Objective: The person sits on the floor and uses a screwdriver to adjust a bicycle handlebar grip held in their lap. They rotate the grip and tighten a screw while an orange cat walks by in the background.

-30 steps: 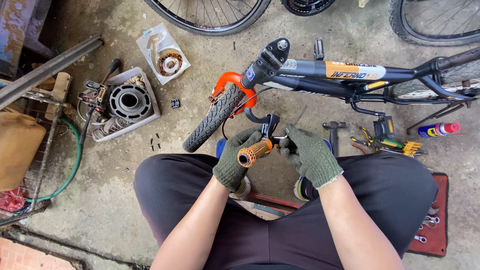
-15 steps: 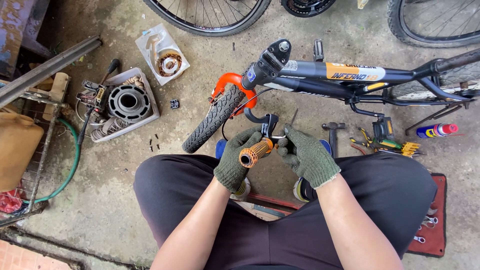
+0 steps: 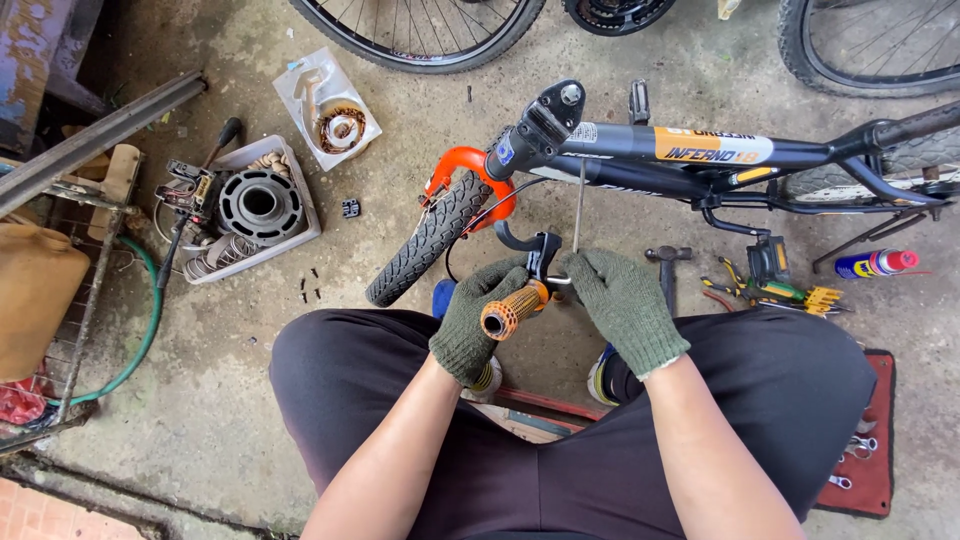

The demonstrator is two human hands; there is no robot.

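A small dark bicycle [image 3: 700, 160] lies on its side on the concrete, its knobbly front tyre [image 3: 425, 240] under an orange mudguard. My left hand [image 3: 470, 320], in a green knit glove, grips the orange handlebar grip [image 3: 512, 310]. My right hand [image 3: 625, 305], gloved the same, holds a thin metal tool [image 3: 578, 215] that rises toward the frame, beside the black brake lever clamp [image 3: 540, 255]. My dark trousers fill the lower view.
A white tray [image 3: 300, 225] holding a black motor part and springs sits at left, a packaged bearing [image 3: 330, 105] beyond it. Pliers [image 3: 770, 290], a hammer [image 3: 665, 265] and a spray can [image 3: 875, 263] lie at right. A red mat [image 3: 880, 450] holds wrenches. Bicycle wheels line the top.
My hands stay on the grip and the lever clamp; the right hand has shifted slightly and the thin tool now stands up more plainly.
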